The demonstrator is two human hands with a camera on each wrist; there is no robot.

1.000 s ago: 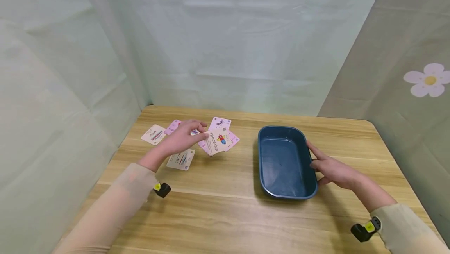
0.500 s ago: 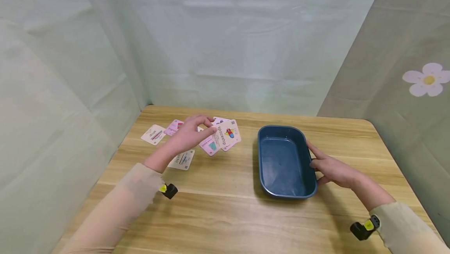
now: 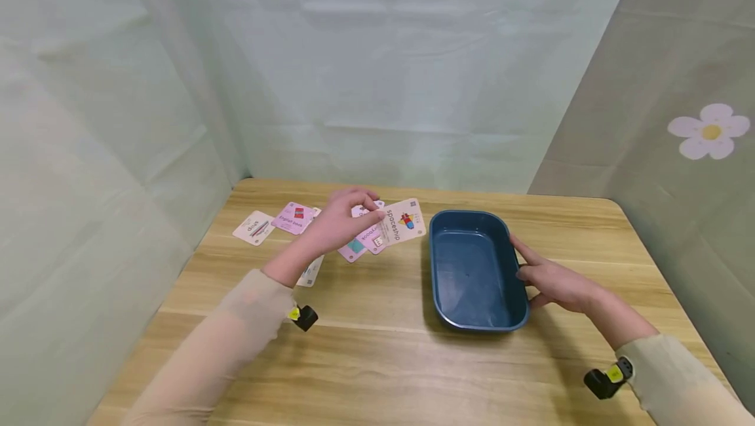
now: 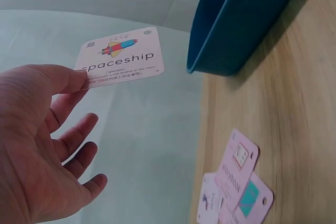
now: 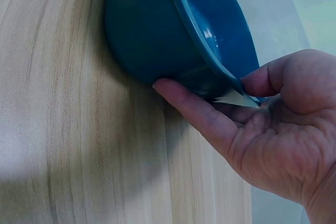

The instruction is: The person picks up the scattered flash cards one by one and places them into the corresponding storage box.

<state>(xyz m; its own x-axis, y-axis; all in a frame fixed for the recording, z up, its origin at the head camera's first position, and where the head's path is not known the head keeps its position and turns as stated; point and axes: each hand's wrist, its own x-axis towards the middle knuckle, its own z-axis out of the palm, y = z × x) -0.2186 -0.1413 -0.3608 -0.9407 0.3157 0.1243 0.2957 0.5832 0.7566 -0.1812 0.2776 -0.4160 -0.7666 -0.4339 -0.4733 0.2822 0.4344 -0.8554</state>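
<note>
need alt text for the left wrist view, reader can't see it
A left hand pinches a pale, round-cornered card printed with a colourful rocket and "spaceship". At upper right is a deep blue plastic tray; overlapping pink cards lie on a wood-grain table at lower right.

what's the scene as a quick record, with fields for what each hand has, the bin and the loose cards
held: spaceship card, pinched by the left hand, in the air
steadied: bin, its right side gripped by the right hand
bin state: dark blue, on the table, spaceship card outside it
loose cards: ship card, English book card, storybook card overlapping others
partly hidden: one white card by the left arm, word unreadable
backdrop: pale cloth
</note>
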